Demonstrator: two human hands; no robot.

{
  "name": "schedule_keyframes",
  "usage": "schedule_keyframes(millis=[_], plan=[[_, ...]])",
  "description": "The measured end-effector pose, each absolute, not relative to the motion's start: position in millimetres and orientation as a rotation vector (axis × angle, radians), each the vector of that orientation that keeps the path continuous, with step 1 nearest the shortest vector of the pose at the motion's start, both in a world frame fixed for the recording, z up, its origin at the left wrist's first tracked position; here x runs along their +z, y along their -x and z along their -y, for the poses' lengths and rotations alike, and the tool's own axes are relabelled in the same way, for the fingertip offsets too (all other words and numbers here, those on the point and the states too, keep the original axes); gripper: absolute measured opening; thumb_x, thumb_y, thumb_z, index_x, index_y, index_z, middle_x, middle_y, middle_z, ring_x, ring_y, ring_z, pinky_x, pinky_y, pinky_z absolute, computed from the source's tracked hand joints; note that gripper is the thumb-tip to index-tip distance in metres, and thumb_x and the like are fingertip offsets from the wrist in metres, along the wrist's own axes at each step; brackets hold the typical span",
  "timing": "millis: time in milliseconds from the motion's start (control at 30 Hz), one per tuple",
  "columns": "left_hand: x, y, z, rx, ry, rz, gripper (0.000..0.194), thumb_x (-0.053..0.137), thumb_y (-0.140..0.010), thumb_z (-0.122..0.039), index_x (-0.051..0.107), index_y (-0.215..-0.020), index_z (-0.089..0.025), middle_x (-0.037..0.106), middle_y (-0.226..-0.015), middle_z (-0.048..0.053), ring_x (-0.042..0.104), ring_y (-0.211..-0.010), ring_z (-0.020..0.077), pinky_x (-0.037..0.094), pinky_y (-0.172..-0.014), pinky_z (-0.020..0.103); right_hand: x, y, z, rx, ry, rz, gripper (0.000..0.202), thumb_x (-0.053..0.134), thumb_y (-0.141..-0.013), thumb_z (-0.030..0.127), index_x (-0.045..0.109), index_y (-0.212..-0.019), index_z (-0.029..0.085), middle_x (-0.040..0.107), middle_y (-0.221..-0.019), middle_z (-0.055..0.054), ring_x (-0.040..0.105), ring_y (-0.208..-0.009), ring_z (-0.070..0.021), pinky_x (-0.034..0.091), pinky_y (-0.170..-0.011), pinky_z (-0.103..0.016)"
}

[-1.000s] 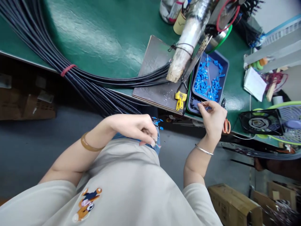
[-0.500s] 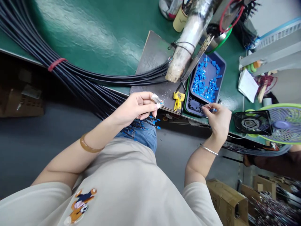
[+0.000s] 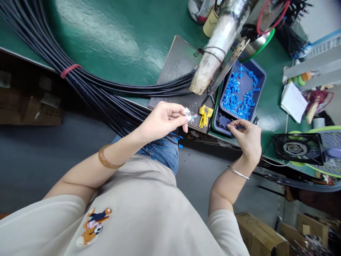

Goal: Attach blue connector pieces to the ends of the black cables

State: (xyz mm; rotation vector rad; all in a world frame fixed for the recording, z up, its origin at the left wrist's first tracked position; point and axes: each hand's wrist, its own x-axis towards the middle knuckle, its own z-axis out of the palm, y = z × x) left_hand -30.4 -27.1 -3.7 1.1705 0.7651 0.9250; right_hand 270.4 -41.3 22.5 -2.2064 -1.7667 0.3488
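Observation:
My left hand [image 3: 170, 119] pinches the end of a cable, with thin coloured wires [image 3: 194, 116] sticking out past the fingertips. White tape is wrapped around its fingertips. My right hand [image 3: 246, 137] is closed in a pinch at the front edge of the lower tray [image 3: 218, 132], which holds small black parts [image 3: 221, 121]. A thin pale sliver shows by its index finger; what lies between the fingers is too small to make out. Just behind sits a purple-grey tray [image 3: 262, 83] with many loose blue connectors [image 3: 234, 94].
Black cables [image 3: 106, 85], tied by a red band [image 3: 71, 70], sweep across the green table [image 3: 106, 39]. A yellow wire stripper-like tool [image 3: 205, 115] lies by the trays. A wrapped pole [image 3: 213, 53] slants above the grey board [image 3: 178, 57]. Right stand a black fan [image 3: 298, 147] and cardboard boxes [image 3: 261, 234].
My left hand has moved a little to the right, and the coloured wires stand out more clearly. My right hand stays over the tray's front edge. The camera view has shifted slightly.

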Motion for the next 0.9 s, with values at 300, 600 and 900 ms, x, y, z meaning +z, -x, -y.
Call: schedule_keyframes(millis=[300,600,900], plan=[[-4.0,26.9,25.0,0.905,-1.209,-0.781,0.024,0.072,-0.082,-0.033,0.066,-0.073,-0.011,0.069,-0.062,0.004,0.058,-0.052,0.0061,0.042,-0.051,0.018,21.4,-273.9,38.7,0.373,2.211,1.77,0.014,0.07,-0.074,0.034,0.069,-0.074,0.02,0.056,-0.06,0.003,0.037,-0.052,-0.0081,0.03,-0.056,-0.027],[-5.7,21.7,27.2,0.904,-1.231,-0.874,0.011,0.069,-0.079,-0.019,0.062,-0.075,-0.012,0.066,-0.06,0.001,0.061,-0.054,0.0071,0.046,-0.053,0.016,24.7,-184.4,69.7,0.104,1.611,1.259,0.011,0.07,-0.078,0.027,0.061,-0.079,0.02,0.064,-0.075,0.0,0.053,-0.057,-0.0101,0.035,-0.049,-0.025],[-5.6,23.6,29.8,0.864,-1.279,-0.888,0.013,0.068,-0.081,-0.024,0.064,-0.075,-0.013,0.067,-0.062,0.001,0.062,-0.055,0.0073,0.049,-0.055,0.017,6.5,-138.3,69.0,0.429,1.467,1.381,0.001,0.065,-0.083,0.023,0.065,-0.084,0.022,0.067,-0.089,-0.003,0.064,-0.074,-0.0129,0.042,-0.048,-0.025]])
